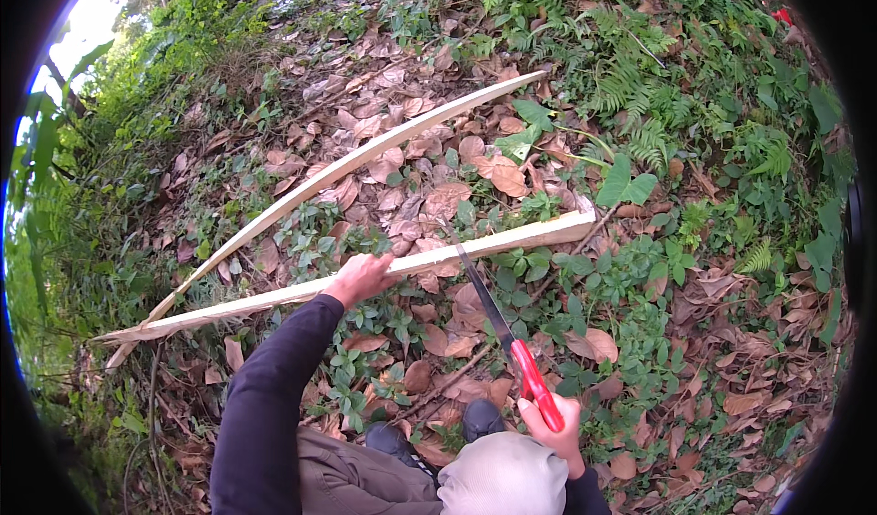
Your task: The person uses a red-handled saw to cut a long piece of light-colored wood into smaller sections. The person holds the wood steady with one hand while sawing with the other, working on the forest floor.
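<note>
A long pale wooden plank point(525, 234) lies slantwise over the leafy ground in front of me. My left hand point(363, 278) is closed around it near its middle. My right hand point(559, 431) grips the red handle of a hand saw point(491, 303), its fingers partly hidden. The dark blade slants up and left from the handle, and its far part crosses the plank to the right of my left hand. I cannot tell whether the teeth have cut into the wood.
A second, thinner pale plank point(340, 165) lies beyond, meeting the first at the far left. Brown leaves and low green plants cover the ground. My dark shoes point(482, 419) and a pale rounded cloth shape point(504, 477) are near the lower edge. Ferns point(650, 140) grow at upper right.
</note>
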A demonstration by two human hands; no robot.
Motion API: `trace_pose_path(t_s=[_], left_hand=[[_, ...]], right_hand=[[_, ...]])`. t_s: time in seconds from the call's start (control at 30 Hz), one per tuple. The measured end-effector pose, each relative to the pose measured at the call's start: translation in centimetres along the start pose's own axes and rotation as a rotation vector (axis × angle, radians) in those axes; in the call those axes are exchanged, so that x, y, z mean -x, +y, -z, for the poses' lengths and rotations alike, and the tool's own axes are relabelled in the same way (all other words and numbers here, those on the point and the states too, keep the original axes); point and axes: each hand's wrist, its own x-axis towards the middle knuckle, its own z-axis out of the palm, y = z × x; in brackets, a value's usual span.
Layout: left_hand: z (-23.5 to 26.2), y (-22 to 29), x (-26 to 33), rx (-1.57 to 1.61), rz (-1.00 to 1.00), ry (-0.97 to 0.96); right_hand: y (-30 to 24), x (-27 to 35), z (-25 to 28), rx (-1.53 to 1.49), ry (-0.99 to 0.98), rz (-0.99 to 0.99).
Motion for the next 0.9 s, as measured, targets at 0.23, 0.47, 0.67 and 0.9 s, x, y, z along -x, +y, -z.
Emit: trace_pose_path(t_s=[0.23, 0.47, 0.67, 0.9], left_hand=[[1.6, 0.3, 0.4, -0.004, -0.006, 0.105], [3.0, -0.6, -1.5, -0.024, 0.012, 0.130], [0.9, -1.7, -1.2, -0.048, 0.043, 0.071], [0.7, -1.4, -1.4, -0.057, 0.066, 0.058]], right_hand=[[0.9, 0.2, -0.1, 0.058, -0.006, 0.138], [1.5, -1.5, -0.4, -0.150, 0.019, -0.020], [2.0, -0.3, -0.5, -0.032, 0.035, 0.055], [0.4, -2.1, -2.3, -0.028, 0.063, 0.067]])
